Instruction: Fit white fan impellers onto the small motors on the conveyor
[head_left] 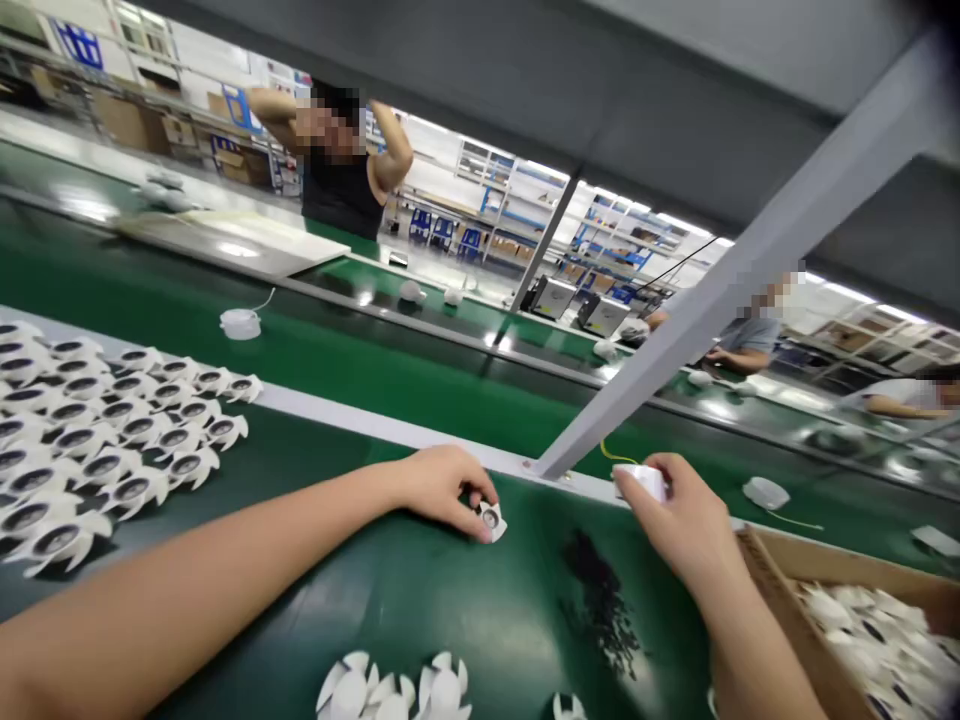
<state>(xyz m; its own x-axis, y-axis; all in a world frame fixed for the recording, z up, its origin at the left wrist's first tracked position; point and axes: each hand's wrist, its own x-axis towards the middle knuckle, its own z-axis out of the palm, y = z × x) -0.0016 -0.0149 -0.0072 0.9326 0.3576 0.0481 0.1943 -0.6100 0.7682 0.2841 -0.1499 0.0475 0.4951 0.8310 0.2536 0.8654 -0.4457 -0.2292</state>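
My left hand [448,492] pinches a small white fan blade wheel [493,521] with a dark centre ring, low over the green work surface [450,590]. To the right, my right hand [686,515] is closed around a white plastic part [646,482], partly hidden by the fingers. A yellow wire [615,452] shows beside that part. Between the hands and nearer to me lies a loose pile of small black pieces [604,605]. Several more white fan wheels [442,690] sit at the near edge.
Rows of white fan wheels [139,430] cover the left. At right stands a cardboard box [825,555] of more wheels. A slanted grey post [645,370] rises ahead. Beyond runs a green conveyor [360,380] with white housings [240,323]. Other people stand across it.
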